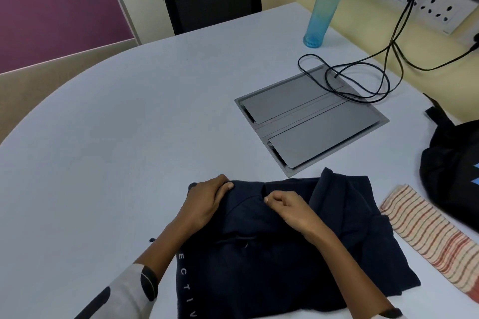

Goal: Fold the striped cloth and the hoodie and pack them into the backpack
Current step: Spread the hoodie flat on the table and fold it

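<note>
**A:** Status check. Where's the hoodie (285,248) rel. to my hands?

**B:** Directly under both. It lies flat on the table (129,124), near edge toward me, partly folded into a rough block. White lettering runs along its left edge. An unfolded flap sticks up at the far-right corner.

**A:** Hand states?

**B:** Left hand (207,202) sits at the far-left corner of the hoodie, fingers curled over the cloth edge, thumb on top, so it's gripping fabric. Right hand (290,208) is near the centre of the far edge, fingers bunched, pinching a fold of the hoodie. Both on the same far edge, left hand at the corner, right hand inboard.

**A:** So which way does the next fold go?

**B:** My read: far edge comes toward me, over the body of the hoodie. The grip line runs left-right, so the fold axis is left-right too. The far-right flap isn't held by either hand; right hand is nearer to it. Risk: it trails loose unless tucked.

**A:** Striped cloth (427,241)?

**B:** Already folded into a long strip, on the table just right of the hoodie, long axis running from far-left to near-right.

**A:** Backpack (451,171)?

**B:** Far right, beyond the strip, partly out of frame. Can't tell if it's unzipped. Right hand is the nearer one for packing.
</note>
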